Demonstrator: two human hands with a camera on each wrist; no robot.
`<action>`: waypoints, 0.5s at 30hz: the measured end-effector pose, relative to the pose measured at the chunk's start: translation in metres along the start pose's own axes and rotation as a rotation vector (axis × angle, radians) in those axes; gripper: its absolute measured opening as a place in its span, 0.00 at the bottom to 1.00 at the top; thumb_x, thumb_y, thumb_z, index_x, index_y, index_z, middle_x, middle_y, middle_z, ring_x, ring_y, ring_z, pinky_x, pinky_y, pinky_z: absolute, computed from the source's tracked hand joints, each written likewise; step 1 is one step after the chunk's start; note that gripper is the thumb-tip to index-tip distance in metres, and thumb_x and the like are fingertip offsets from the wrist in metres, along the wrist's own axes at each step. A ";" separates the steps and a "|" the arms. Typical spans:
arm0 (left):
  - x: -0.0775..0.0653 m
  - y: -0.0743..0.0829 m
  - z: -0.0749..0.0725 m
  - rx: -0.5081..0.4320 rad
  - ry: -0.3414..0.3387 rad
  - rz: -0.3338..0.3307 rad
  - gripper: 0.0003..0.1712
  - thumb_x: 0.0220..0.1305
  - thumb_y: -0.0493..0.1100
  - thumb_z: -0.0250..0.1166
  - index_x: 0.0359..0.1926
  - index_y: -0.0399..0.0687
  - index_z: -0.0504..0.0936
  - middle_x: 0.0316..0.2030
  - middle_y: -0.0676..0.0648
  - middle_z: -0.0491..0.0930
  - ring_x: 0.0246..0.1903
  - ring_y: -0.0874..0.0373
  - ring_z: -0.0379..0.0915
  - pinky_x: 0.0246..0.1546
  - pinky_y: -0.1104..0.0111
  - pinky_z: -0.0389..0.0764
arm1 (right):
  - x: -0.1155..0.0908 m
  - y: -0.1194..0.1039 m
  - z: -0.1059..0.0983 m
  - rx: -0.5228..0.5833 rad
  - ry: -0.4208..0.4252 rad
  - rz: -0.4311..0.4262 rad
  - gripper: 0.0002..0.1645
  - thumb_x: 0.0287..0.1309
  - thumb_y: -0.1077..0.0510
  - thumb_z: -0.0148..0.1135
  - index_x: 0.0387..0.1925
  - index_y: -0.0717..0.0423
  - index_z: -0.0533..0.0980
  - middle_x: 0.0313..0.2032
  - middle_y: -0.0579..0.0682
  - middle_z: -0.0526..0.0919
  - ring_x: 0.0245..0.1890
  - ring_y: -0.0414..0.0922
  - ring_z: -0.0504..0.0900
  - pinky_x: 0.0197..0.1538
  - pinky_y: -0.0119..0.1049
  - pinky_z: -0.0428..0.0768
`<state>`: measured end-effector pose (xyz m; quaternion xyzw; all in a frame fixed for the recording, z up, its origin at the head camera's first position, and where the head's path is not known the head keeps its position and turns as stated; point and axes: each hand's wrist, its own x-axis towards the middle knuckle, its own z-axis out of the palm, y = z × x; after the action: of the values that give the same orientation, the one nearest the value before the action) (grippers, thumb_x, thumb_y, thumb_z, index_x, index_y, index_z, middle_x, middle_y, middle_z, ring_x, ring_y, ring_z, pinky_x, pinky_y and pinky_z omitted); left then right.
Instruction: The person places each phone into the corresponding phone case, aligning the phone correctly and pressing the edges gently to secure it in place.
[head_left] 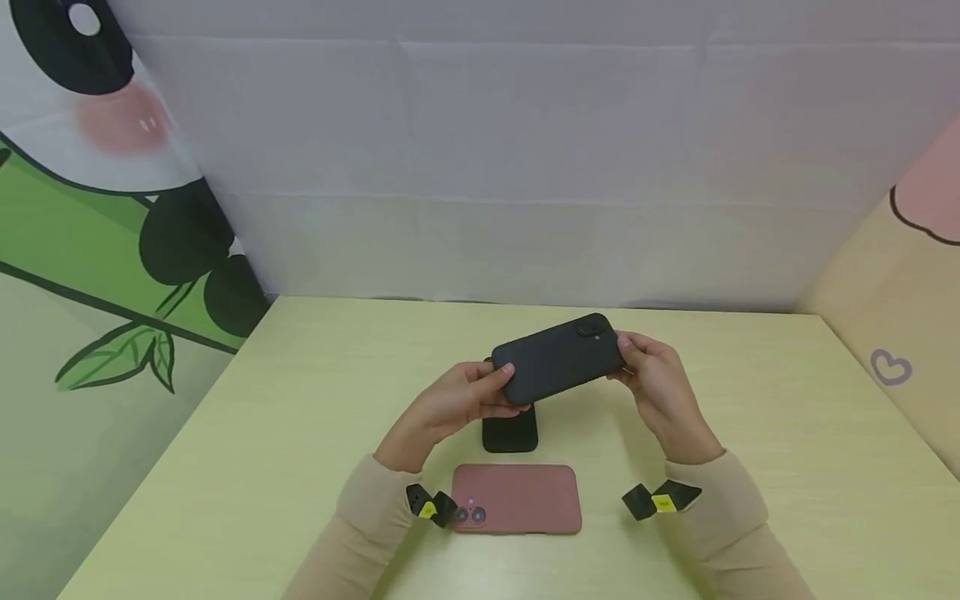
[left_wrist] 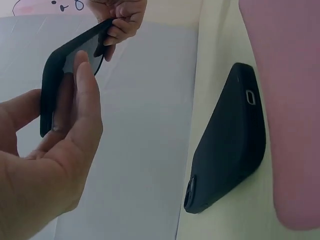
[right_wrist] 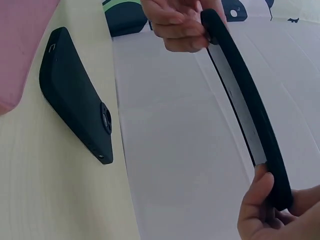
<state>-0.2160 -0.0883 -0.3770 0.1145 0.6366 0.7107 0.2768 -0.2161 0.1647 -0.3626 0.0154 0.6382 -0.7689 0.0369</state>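
Note:
A black phone (head_left: 557, 360) in a dark case is held above the table, tilted, its back and camera bump toward the head view. My left hand (head_left: 457, 400) pinches its left end, the thumb on the back and the fingers underneath. At the other end my right hand (head_left: 662, 398) grips the corner beside the camera. The left wrist view shows the glossy underside of the held phone (left_wrist: 50, 80) mirroring fingers. Below it on the table lies a second black phone (head_left: 510, 433), its far part hidden. Nearer the person is a pink phone (head_left: 525, 498), back up.
All of this is over a pale wood-look table (head_left: 337, 367). A whitish cloth wall (head_left: 525, 150) stands behind it. Printed cartoon panels flank the left and right sides. Black devices with yellow labels are on both wrists.

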 end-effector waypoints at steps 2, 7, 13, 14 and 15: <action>0.000 -0.002 -0.001 0.044 0.024 -0.022 0.26 0.67 0.48 0.53 0.50 0.25 0.71 0.36 0.45 0.80 0.33 0.58 0.81 0.46 0.62 0.79 | 0.000 0.000 -0.001 0.003 -0.011 0.000 0.21 0.67 0.60 0.45 0.54 0.73 0.66 0.32 0.42 0.76 0.28 0.36 0.74 0.36 0.26 0.75; -0.002 -0.005 -0.005 0.113 0.042 -0.043 0.26 0.68 0.50 0.51 0.50 0.27 0.73 0.32 0.48 0.80 0.30 0.59 0.81 0.43 0.62 0.80 | 0.002 0.001 -0.003 -0.010 -0.030 0.008 0.18 0.66 0.60 0.46 0.51 0.71 0.68 0.32 0.42 0.77 0.27 0.36 0.75 0.35 0.26 0.75; -0.003 -0.009 -0.005 0.143 0.052 -0.014 0.20 0.67 0.43 0.52 0.51 0.30 0.71 0.33 0.47 0.79 0.28 0.60 0.80 0.39 0.64 0.81 | 0.004 0.002 -0.005 -0.064 -0.022 0.022 0.17 0.66 0.62 0.46 0.50 0.71 0.70 0.30 0.41 0.76 0.26 0.36 0.73 0.34 0.26 0.74; -0.002 -0.010 -0.004 0.147 0.054 -0.017 0.19 0.67 0.42 0.52 0.50 0.29 0.72 0.33 0.46 0.79 0.28 0.60 0.80 0.39 0.64 0.81 | 0.004 0.002 -0.005 -0.063 -0.017 0.029 0.16 0.66 0.61 0.46 0.48 0.70 0.71 0.30 0.41 0.76 0.26 0.36 0.73 0.34 0.26 0.74; -0.002 -0.012 -0.003 0.154 0.057 -0.017 0.18 0.67 0.41 0.52 0.49 0.28 0.72 0.33 0.46 0.79 0.28 0.60 0.80 0.39 0.64 0.81 | 0.005 0.003 -0.005 -0.060 -0.011 0.035 0.14 0.66 0.61 0.47 0.46 0.67 0.73 0.29 0.41 0.76 0.26 0.36 0.73 0.34 0.26 0.74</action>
<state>-0.2132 -0.0911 -0.3886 0.1098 0.6978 0.6603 0.2551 -0.2208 0.1693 -0.3664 0.0212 0.6603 -0.7488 0.0541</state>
